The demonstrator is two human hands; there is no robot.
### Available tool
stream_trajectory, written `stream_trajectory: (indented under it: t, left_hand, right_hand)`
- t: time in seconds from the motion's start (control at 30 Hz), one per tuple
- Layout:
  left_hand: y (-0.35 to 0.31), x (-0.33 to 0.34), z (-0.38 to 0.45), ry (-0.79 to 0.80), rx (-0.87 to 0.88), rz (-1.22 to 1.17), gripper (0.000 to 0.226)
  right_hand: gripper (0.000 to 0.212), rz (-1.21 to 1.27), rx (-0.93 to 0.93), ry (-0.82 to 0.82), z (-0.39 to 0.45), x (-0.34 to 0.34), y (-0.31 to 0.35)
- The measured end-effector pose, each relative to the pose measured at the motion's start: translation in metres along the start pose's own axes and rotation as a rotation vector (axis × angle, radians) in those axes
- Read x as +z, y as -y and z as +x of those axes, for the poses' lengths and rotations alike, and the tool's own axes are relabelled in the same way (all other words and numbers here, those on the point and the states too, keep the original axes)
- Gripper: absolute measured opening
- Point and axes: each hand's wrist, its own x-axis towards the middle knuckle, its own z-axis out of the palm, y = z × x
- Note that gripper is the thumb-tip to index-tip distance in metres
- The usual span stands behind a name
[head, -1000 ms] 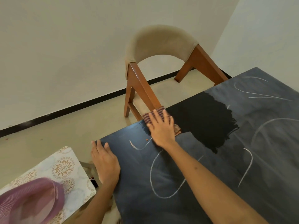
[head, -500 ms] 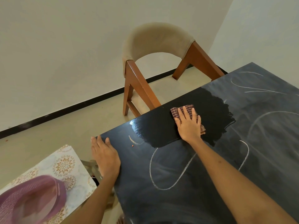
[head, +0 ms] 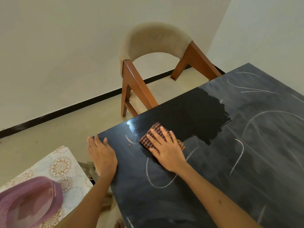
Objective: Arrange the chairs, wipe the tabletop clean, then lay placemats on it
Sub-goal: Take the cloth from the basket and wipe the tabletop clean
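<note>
Nearest, down to the left, lies a purple mesh cover [head: 28,201] on a patterned side top [head: 62,163], which may be where the placemats wait, though none can be made out for sure.

The left hand [head: 102,155] lies flat with straight fingers at the left edge of the surface [head: 246,186], bracing and holding nothing.

Just right of it, the right hand [head: 166,150] is the working grip: fingers spread and straight, palm pressing the checked cloth [head: 148,139] down onto the dark top. The cloth sticks out ahead and to the left of the fingertips; its long side runs slantwise, roughly along the far edge.

Beyond and to the right of the grip, a glossy wet band [head: 197,116] reaches along the far edge, which reads as the cleaned part. Toward the person and far off to the right, the top is hazy with chalk loops [head: 158,183]; one curve starts right under the wrist. Just left of the cloth sit a short chalk mark and a tiny red speck [head: 129,145], between the two hands.

So the wipe is only part done, and the dirty ground lies mostly nearer than, and right of, the grip; the right hand is the one placed to pull the cloth back across it.

Farthest, a chair [head: 154,63] stands tucked at the far edge, against the wall.
</note>
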Motion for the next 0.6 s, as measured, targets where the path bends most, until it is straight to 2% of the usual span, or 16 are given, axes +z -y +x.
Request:
stream_trajectory:
  t: [0.1, 0.2, 0.27, 0.33, 0.4, 0.5, 0.6]
  left_hand:
    - [0.0, 0.0, -0.001, 0.0, -0.028, -0.029, 0.048]
    - [0.002, 0.0, -0.001, -0.011, -0.061, -0.088, 0.047]
    - [0.002, 0.0, 0.0, -0.018, -0.065, -0.113, 0.047]
    - [0.003, 0.002, 0.002, -0.016, -0.089, -0.137, 0.046]
    - [0.005, 0.003, 0.004, -0.022, -0.095, -0.16, 0.043]
    - [0.007, 0.002, 0.004, -0.044, -0.114, -0.236, 0.038]
    - [0.003, -0.004, 0.002, -0.035, -0.191, -0.357, 0.041]
  right_hand:
    - [0.058, -0.008, 0.24, 0.007, 0.01, -0.005, -0.052]
    - [0.055, 0.012, 0.468, 0.01, 0.005, -0.009, -0.111]
    - [0.054, 0.024, 0.558, -0.008, -0.003, -0.01, -0.123]
    - [0.054, 0.03, 0.616, -0.037, -0.005, -0.006, -0.108]
    - [0.055, 0.034, 0.592, -0.077, -0.009, -0.004, -0.076]
    - [0.058, 0.041, 0.436, -0.108, -0.015, -0.004, -0.012]
    - [0.056, 0.075, 0.29, -0.066, -0.009, -0.001, 0.048]
